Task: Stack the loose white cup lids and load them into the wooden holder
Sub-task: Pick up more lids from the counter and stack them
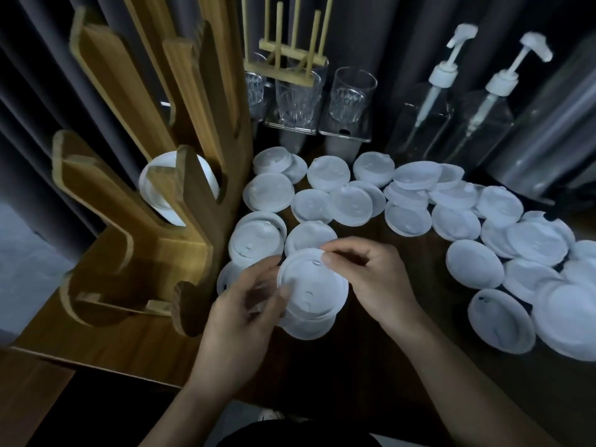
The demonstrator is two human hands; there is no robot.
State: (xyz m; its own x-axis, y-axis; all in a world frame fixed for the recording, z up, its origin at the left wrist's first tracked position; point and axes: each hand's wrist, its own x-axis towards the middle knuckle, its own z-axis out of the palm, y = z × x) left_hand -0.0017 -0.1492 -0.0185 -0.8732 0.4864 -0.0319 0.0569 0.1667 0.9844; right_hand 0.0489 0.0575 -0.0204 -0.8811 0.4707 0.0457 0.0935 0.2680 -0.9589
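Dozens of round white plastic cup lids (464, 222) lie loose from 12 to 3 o'clock of a held stack of lids (311, 291) (raised marks too blurred to read). The left hand (242, 317) curls round its 9 o'clock edge; the right hand (374, 279) pinches its 12 o'clock rim. A slotted wooden holder (167, 253) stands at 9 o'clock.

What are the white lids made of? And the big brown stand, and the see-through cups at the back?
The lids look like thin matte white plastic: moulded rims, sip holes. The stand looks like wood, maybe plywood: grain lines, paler cut edges. The cups look like clear glass, though plastic is possible: shiny, ribbed bottoms.
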